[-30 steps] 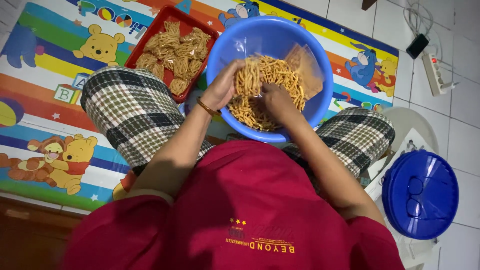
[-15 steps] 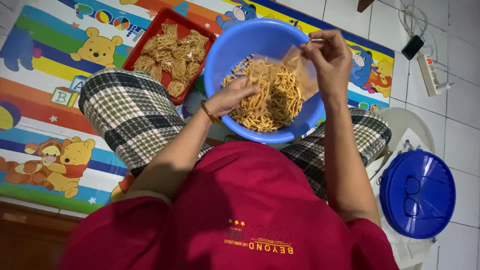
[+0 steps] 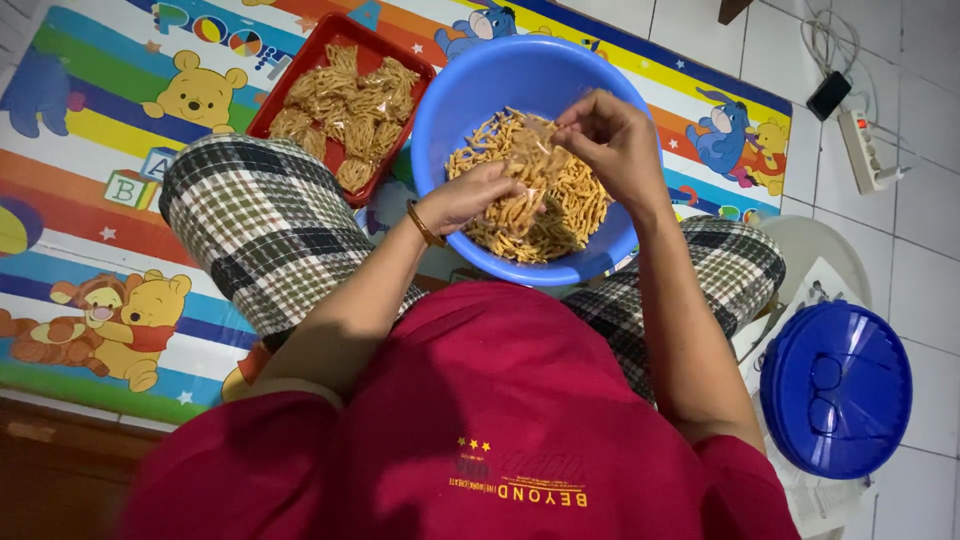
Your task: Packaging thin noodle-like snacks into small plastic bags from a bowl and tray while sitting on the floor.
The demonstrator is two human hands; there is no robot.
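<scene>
Left hand (image 3: 470, 196) cupped, fingers closed on a clump of fried snack sticks (image 3: 535, 215) in the blue basin (image 3: 440, 110). Small clear plastic bag (image 3: 535, 160) sits just right of that grip, up-and-right, long axis slanting. Right hand (image 3: 610, 140) pinches the bag's top edge (mouth hard to see). Left hand nearer the sticks.

A colourful cartoon play mat (image 3: 110, 200) with bears and striped bands covers the floor on the left. White floor tiles (image 3: 910, 60) lie to the right (grout lines plainly visible), where a white power strip (image 3: 868, 150) with a black adapter (image 3: 828, 95) rests. Light is dim and even.
</scene>
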